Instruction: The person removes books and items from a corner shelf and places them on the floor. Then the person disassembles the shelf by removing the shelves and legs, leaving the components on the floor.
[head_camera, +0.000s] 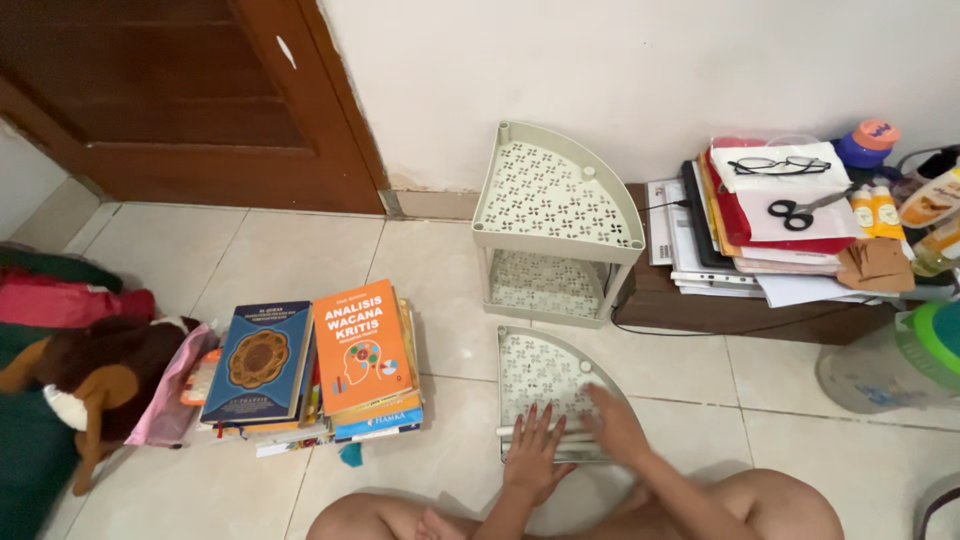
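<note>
A loose pale-green corner shelf tray (535, 372) with a perforated pattern lies flat on the tiled floor in front of me. My left hand (532, 455) rests flat on its near edge, fingers spread. My right hand (613, 422) is blurred and lies on the tray's right near corner. Whether it grips the rim I cannot tell. Behind the tray stands a two-tier corner shelf rack (556, 225) of the same colour against the wall. Its tiers hold nothing.
Two stacks of books (315, 370) lie left of the tray, an orange one and a blue one on top. A brown plush toy (100, 375) and cloths lie far left. Papers, glasses and scissors (795, 210) sit on a low board at right, by a plastic jug (895, 360).
</note>
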